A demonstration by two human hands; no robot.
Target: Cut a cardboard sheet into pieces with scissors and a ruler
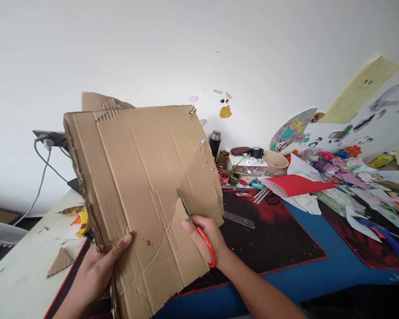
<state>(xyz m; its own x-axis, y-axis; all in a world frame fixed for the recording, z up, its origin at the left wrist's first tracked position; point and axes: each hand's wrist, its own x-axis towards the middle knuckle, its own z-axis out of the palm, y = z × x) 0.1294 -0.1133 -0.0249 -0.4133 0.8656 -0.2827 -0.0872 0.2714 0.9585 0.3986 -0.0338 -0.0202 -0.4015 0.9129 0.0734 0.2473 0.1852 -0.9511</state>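
Note:
A large brown cardboard sheet is held up, tilted, in front of me, with torn, ragged edges. At its lower left edge my left hand grips it, thumb on the near face and fingers hidden behind. My right hand is closed around the scissors, which have red-orange handles. One scissor blade shows on the near face of the cardboard, pointing up and left; the other blade is hidden. From the blade a curved cut line runs down and left across the sheet.
Behind stands a black mat with a metal ruler on it. Red paper, paint jars and a black flask lie beyond. At left are a cardboard scrap and a yellow tool.

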